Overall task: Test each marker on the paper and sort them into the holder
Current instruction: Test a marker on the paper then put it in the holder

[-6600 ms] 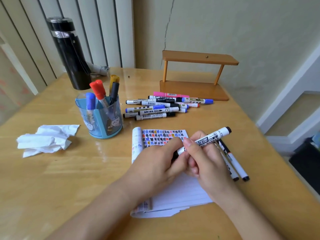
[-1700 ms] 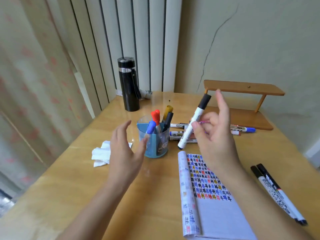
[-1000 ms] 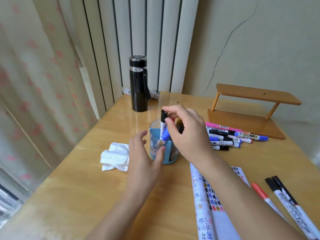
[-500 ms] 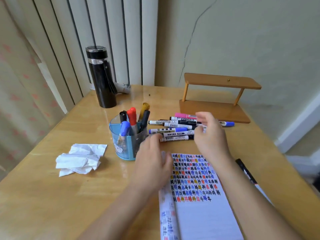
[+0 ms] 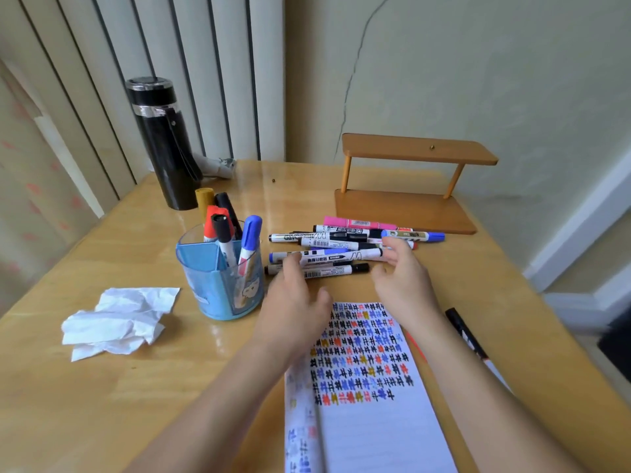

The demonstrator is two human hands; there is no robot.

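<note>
Currently reaching into the marker pile [image 5: 341, 247], just beyond the paper [image 5: 375, 421] and beside the holder [image 5: 218, 288], with left hand [image 5: 293, 312] and right hand [image 5: 403, 285] loosely spread, gripping nothing. Expect light, stiff, roll-prone barrels; pinch mid-barrel, clear of cap.

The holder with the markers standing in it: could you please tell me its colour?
The holder is translucent blue, seen best in the head view.

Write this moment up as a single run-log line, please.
phase: reaching for a marker | left hand: open, over marker pile | right hand: open, over it | holder: five markers | paper: marked
</note>
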